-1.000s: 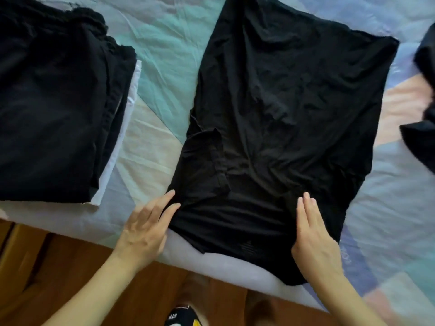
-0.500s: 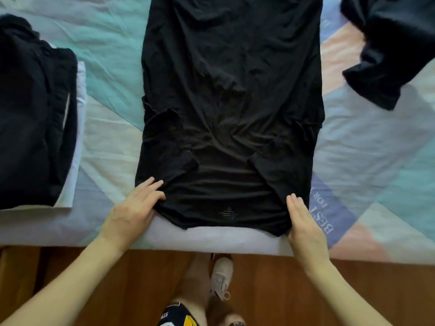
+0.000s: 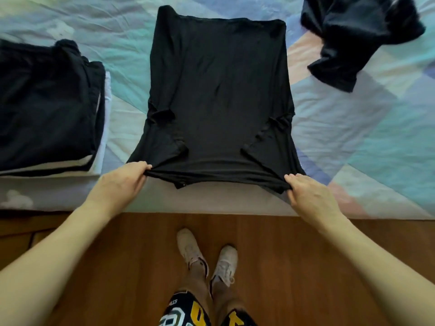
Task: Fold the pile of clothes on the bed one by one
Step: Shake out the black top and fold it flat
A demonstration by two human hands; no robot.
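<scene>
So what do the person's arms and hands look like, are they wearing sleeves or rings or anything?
Both arms are bare, with no sleeves in view. The left hand and the right hand wear no gloves, and no rings, watch or bracelet show. The fingers look plain, without markings.

1. Black T-shirt (image 3: 219, 95): thin matt knit cloth, soft, lightly creased.
2. Bedspread (image 3: 353, 128): pastel patchwork cloth, matt, wrinkled.
3. Floor (image 3: 270, 255): brown wood boards, smooth, faint sheen.
4. Folded stack (image 3: 44, 107): black and white cloth, matt.
</scene>
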